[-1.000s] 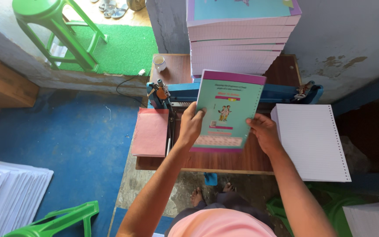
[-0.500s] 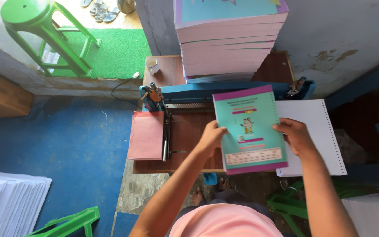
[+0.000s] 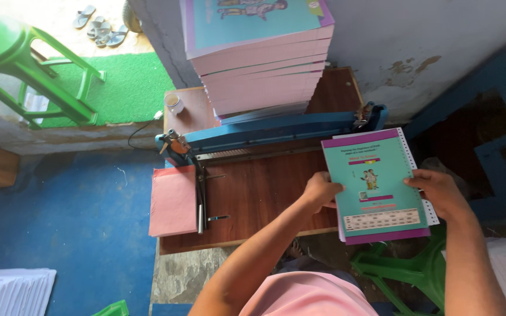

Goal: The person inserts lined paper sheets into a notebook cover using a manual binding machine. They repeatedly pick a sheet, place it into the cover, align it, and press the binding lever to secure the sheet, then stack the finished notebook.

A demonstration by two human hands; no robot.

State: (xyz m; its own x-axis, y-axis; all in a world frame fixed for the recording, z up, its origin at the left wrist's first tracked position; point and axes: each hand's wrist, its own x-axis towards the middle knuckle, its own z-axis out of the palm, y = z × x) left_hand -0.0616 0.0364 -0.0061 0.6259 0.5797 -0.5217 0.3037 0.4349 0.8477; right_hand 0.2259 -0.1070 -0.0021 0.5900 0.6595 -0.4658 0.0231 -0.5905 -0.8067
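Nearest: pink shirt [image 3: 311, 295] at the bottom edge, both forearms reaching up from it. Left hand [image 3: 321, 192] grips the left long edge of the booklet [image 3: 376, 184], fingers curled onto the cover, thumb side hidden beneath. Right hand [image 3: 440, 192] grips the right long edge about level with the left, fingers over the cover, closed on it. Booklet is teal with purple bands top and bottom, long axis running near-to-far, tilted slightly so its far end leans left. It lies between the two hands, equally close to both, at the right end of the table [image 3: 259, 193], overhanging its right edge. Under it a white sheet stack [image 3: 408, 155] with a punched edge peeks out on the right side; cannot tell whether the booklet rests on it or is held just above. Left on the table: pink paper [image 3: 173, 200] beside a black lever [image 3: 200, 196]. Farther: long blue punch bar [image 3: 270, 130] across the table. Farthest: tall stack [image 3: 259, 55] of matching booklets, well apart from the hands. Green stool [image 3: 24, 70] far left.
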